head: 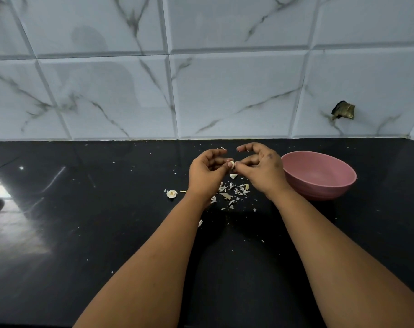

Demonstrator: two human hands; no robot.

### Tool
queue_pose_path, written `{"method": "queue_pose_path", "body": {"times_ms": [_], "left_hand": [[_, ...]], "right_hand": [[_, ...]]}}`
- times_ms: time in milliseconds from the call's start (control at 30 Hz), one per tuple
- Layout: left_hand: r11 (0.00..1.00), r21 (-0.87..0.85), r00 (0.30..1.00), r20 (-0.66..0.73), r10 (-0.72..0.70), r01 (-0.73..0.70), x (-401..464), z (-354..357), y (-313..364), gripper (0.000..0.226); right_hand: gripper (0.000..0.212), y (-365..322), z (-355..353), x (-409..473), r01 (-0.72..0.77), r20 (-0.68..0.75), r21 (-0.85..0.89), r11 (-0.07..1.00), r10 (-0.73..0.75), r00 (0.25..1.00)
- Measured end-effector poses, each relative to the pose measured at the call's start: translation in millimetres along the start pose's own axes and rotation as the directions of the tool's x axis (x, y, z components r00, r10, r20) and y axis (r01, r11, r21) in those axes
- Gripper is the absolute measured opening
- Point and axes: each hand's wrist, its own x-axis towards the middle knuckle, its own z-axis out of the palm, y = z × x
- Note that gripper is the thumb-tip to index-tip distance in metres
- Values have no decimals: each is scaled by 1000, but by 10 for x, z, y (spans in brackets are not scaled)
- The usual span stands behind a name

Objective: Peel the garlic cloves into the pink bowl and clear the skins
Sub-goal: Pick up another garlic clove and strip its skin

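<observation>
Black counter (83, 233), left hand (204, 172) and right hand (260, 170) both pinching garlic clove (231, 164), pink bowl (319, 176) beside, skins (234, 191) beneath.

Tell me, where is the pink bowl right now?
In the head view the pink bowl sits on the black counter, right of centre, just beside the right hand and near the tiled wall.

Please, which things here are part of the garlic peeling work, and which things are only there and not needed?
For the job:
- clove, pinched between left hand and right hand
- second clove on the counter
- pink bowl
- skins
- garlic stub

Not needed:
- tiled wall
- dark fitting on the wall
</observation>
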Motion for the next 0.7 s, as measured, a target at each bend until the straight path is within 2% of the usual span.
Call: {"method": "queue_pose_path", "body": {"times_ms": [133,233,400,467,600,700], "left_hand": [[999,-44,1000,-3,-22,22,-3,-1,8,31],[983,-167,998,8,-69,70,-5,0,30,33],[918,-355,984,23,-177,174,-7,14,53,23],[894,-410,981,9,-195,181,0,12,59,20],[888,-426,981,-2,-193,174,0,5,79,20],[898,-406,983,10,-184,172,-9,8,75,19]], "right_hand": [[36,7,7,-2,-1,-21,34,999,1,1000],[36,13,8,5,-52,-21,191,980,57,998],[16,-10,39,9,-123,0,306,944,130,992],[10,-6,51,6,-109,8,245,963,110,994],[4,17,64,-13,-25,16,-35,999,26,1000],[4,14,54,-16,-8,16,-78,997,9,1000]]}}
